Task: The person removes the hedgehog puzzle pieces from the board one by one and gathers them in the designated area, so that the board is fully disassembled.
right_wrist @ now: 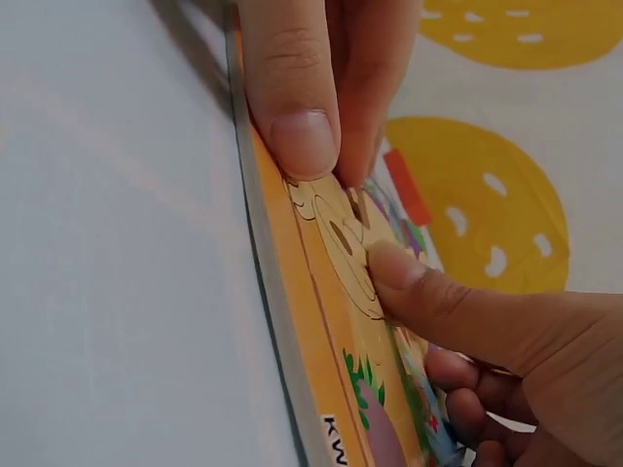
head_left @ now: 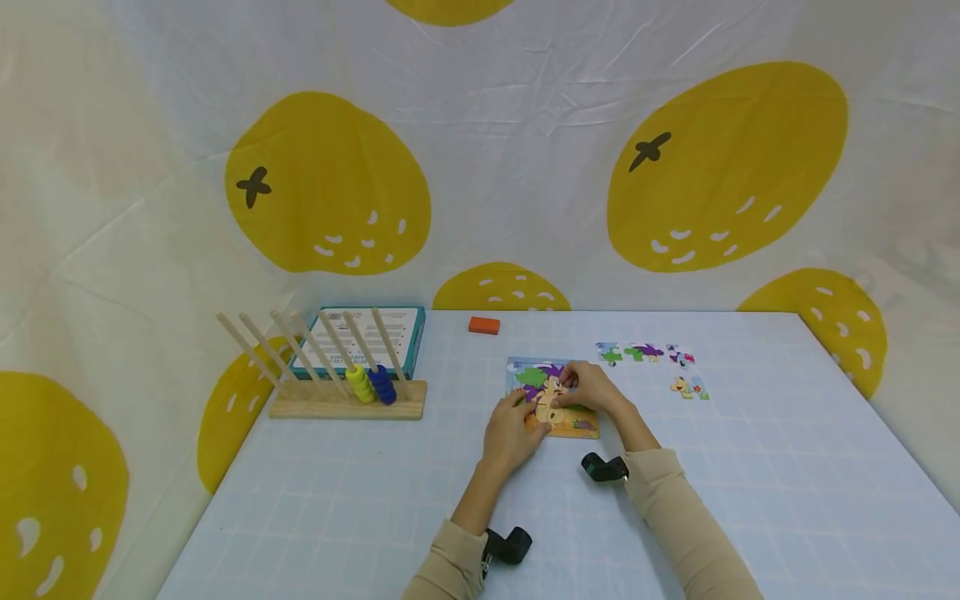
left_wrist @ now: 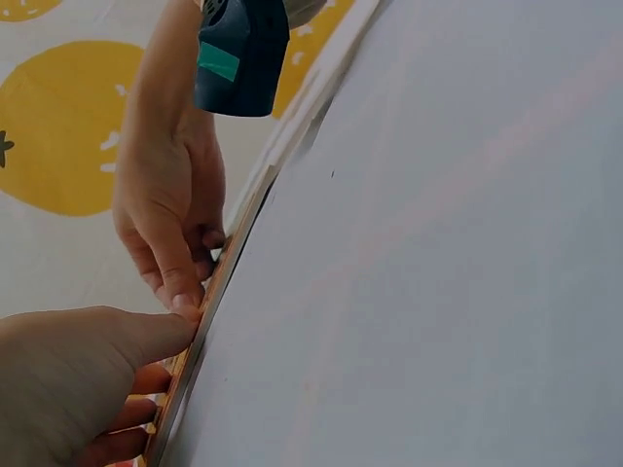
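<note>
A colourful cartoon jigsaw puzzle (head_left: 585, 427) with a purple-haired figure lies in its flat board on the table. My left hand (head_left: 513, 433) rests over its lower left part, the thumb (right_wrist: 304, 141) pressing near the front edge and the fingers spread on the picture. From the right, my right hand (head_left: 592, 387) reaches across the puzzle. Its thumb (right_wrist: 397, 265) touches the pale figure, while the other fingers bend above the board. Whether a piece sits between them is hidden. In the left wrist view, the board (left_wrist: 209, 311) shows only edge-on.
Loose puzzle pieces (head_left: 643, 352) lie to the right, with another joined pair (head_left: 690, 387) below them. Behind the puzzle sits an orange block (head_left: 483, 326). A wooden peg stand (head_left: 300, 406) with yellow and blue beads stands left, before a teal-edged box (head_left: 408, 333).
</note>
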Demonstrator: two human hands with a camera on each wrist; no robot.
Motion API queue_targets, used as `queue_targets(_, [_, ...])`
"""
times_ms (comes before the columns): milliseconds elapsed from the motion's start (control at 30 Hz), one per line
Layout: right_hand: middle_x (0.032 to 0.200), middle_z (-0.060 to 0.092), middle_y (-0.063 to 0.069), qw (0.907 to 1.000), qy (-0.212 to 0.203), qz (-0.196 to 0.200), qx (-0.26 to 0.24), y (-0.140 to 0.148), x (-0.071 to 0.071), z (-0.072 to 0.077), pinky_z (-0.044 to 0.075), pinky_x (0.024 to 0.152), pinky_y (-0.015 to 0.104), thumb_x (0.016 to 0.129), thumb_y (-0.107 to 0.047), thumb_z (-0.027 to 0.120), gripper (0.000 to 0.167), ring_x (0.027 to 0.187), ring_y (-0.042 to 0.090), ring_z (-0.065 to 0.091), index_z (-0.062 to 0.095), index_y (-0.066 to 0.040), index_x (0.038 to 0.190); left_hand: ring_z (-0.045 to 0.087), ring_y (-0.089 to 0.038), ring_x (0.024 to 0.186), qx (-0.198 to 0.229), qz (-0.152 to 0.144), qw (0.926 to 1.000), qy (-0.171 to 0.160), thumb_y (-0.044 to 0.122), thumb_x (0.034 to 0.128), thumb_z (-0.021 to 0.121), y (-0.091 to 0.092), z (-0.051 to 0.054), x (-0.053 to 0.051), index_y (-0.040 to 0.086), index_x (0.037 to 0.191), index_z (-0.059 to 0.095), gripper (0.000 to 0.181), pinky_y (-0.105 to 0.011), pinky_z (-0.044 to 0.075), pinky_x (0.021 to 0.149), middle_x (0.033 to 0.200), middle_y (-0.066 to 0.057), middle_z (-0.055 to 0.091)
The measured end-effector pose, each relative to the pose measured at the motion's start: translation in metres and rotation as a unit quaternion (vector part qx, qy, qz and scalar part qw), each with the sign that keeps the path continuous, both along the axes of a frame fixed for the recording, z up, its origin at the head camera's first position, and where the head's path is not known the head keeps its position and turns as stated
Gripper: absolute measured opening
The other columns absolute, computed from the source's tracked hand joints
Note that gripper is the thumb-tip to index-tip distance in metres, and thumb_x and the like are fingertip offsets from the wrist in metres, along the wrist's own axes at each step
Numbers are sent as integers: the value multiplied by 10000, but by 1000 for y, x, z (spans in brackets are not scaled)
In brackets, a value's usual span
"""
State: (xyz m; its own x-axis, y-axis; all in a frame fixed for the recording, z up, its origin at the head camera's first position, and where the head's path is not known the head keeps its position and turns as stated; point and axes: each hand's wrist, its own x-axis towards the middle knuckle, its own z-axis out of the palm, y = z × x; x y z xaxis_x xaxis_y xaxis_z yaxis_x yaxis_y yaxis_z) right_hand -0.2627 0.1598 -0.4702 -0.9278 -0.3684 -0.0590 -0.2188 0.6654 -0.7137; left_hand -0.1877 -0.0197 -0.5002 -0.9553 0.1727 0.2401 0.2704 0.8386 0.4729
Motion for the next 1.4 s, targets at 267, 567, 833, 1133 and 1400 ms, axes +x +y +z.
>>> queue_targets(267, [793,621,89,9940,179,-250,-1046,3,3,-10,482,631,258,778,-97,760,265,699,150,568,600,45,935,474,-300,1249,82,-37,9999,-114,349,831,705,-1,1,0,119,1060,729,325,-432,385,1040,1330,-107,538])
queue_targets(567, [987,676,161,9825,109,-802,-1678,8,6,-10,497,750,267,887,-192,659,296,857,182,620,654,36,1076,457,-292,1267,-62,-51,9999,-64,332,843,695,0,2,2,126,1057,731,299,-433,349,1069,1342,-112,528])
queue_targets(833, [1013,652,192,9730,261,-1361,-1843,49,13,-1,501,707,193,931,-260,597,372,812,84,584,625,75,1091,457,-288,1270,65,15,9999,-132,331,843,697,2,3,3,133,1053,732,291,-433,350,1069,1340,-102,532])
queue_targets(1133, [1005,649,231,9809,268,-1892,-370,118,24,8,460,654,195,931,-307,587,433,836,181,574,608,91,1099,456,-291,1269,183,98,9997,-153,328,840,700,3,3,4,134,1052,734,289,-446,359,1061,1340,-100,532])
queue_targets(1400, [894,668,240,9825,621,-1696,449,138,23,1,469,673,376,907,-192,622,366,803,318,594,604,129,1082,456,-282,1272,168,64,9997,-146,327,842,699,2,1,3,130,1046,734,286,-428,343,1075,1336,-92,538])
